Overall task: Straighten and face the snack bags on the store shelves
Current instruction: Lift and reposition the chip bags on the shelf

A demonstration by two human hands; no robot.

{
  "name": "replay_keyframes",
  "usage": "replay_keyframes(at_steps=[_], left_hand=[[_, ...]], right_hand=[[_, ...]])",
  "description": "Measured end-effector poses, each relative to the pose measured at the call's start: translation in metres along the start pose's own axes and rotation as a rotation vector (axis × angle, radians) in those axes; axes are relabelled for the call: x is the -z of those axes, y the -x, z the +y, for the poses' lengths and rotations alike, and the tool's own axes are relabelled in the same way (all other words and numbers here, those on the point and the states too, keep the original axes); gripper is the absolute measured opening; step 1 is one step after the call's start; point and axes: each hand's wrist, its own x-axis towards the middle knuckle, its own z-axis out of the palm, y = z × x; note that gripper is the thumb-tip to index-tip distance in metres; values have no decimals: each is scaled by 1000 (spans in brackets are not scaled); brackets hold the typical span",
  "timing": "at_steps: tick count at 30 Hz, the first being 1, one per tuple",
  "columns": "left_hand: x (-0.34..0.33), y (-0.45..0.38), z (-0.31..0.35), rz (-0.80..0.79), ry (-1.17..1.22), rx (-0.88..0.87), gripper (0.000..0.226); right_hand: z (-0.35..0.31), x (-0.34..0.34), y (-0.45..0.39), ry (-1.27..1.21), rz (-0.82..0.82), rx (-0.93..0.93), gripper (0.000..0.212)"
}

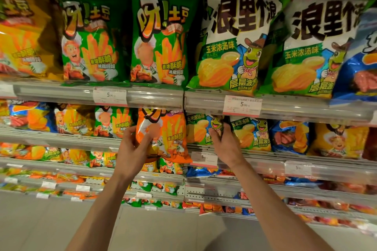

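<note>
My left hand (136, 146) grips the lower left side of an orange fry-snack bag (169, 134), which hangs out past the front of the second shelf (61, 138). My right hand (222, 138) pinches the right edge of a green corn-snack bag (199, 130) standing next to it on the same shelf. Another green corn-snack bag (251, 134) stands just right of that hand. On the shelf above, two large green fry bags (159, 38) and two large white-and-green corn bags (234, 43) face forward.
Clear price rails with tags (241, 105) run along each shelf front. Blue (289, 136) and yellow (336, 140) bags stand to the right on the second shelf, and yellow and green fry bags (112, 122) to the left. Lower shelves hold several small bags. Grey floor lies below.
</note>
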Motion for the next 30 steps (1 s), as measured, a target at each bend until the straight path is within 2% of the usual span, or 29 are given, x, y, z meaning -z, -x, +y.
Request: replay_keyframes(at_steps=[2,4,9,12,16,18,21,30], left_hand=[[-1,0,1,-8,-4,-1,20],[-2,-1,3,-18,-17,-5,33],[-2,-2,0,-68,-41,-5,45],[-1,3,-3,-71,-40,1,39],[2,13,-9,-71,31,49,31],[2,19,-12,-69,66,66,23],[6,31,-17,-54,99,85,12],[47,69,-39,21,99,167,25]], right_hand=[[-1,2,-4,74,-27,-12,41],[-1,4,-7,70,-61,-33,40],[11,11,-1,-146,-46,-48,40],[16,15,13,-292,23,-110,41],[14,23,51,-470,111,-129,15],[11,24,72,-558,52,-146,7],[6,20,86,-620,-12,-164,17],[-22,-21,96,-615,-208,-51,15]])
